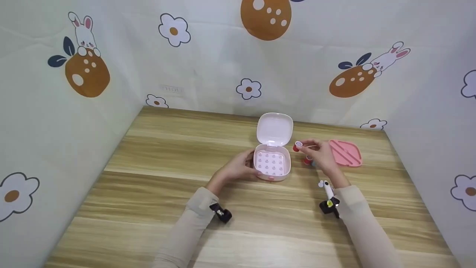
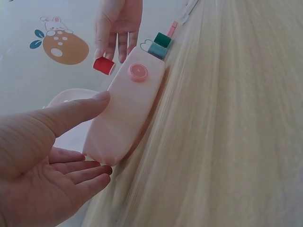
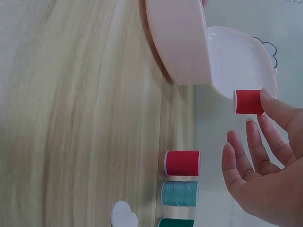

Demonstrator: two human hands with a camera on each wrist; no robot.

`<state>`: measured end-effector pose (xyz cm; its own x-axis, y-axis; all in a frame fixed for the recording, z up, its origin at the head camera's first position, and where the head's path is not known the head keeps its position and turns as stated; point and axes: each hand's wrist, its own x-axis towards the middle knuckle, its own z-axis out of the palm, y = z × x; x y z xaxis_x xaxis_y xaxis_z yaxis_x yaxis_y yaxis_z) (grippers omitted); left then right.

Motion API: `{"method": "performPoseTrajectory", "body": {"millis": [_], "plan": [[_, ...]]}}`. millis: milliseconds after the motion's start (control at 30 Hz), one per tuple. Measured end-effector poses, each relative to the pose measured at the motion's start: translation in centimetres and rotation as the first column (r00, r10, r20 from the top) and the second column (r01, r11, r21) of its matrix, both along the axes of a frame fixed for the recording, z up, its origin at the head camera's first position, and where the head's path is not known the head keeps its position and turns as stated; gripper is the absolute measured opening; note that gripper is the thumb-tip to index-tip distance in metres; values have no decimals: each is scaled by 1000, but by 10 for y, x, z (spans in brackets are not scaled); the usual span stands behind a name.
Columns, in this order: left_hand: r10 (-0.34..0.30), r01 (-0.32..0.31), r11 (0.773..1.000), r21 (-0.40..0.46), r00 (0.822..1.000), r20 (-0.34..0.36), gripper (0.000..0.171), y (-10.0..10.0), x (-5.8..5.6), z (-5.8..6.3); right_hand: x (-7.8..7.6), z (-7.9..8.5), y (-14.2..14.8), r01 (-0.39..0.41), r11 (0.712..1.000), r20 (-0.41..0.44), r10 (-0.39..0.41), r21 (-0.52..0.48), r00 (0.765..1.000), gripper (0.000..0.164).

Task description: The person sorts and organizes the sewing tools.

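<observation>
Near the worktop's (image 1: 186, 149) back edge, right of its middle, a pink box (image 2: 125, 109) stands open, its lid (image 1: 275, 128) raised at the rear. From where I stand, the person's left grip (image 1: 240, 166) clasps the box's left side, and the right grip (image 1: 321, 154) pinches a red spool (image 3: 248, 102) between thumb and finger, in the air just right of the box. Beside the box, a second red spool (image 3: 182, 163), a light blue spool (image 3: 180, 194) and a green spool (image 3: 176, 222) stand in a row. Toward the worktop's right edge lies a pink tray (image 1: 345, 153).
</observation>
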<state>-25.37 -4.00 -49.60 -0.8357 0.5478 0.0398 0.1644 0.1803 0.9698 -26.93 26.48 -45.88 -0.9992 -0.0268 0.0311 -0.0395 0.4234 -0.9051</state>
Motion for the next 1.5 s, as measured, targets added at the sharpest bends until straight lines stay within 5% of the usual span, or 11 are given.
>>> {"method": "performPoseTrajectory", "body": {"millis": [467,767,1500], "plan": [[7,-7,1000,-12,1000,16,92,1,-2,0,0,-4,-14,-3,999,54,5,-39,999,41],[2,-2,1000,5,1000,7,91,1,0,1,1,-13,-25,-1,995,-19,-1,-97,1000,31],[-12,12,999,33,1000,-1,89,0,1,0,-1,-25,-42,-15,999,-11,14,-28,1000,27]]}}
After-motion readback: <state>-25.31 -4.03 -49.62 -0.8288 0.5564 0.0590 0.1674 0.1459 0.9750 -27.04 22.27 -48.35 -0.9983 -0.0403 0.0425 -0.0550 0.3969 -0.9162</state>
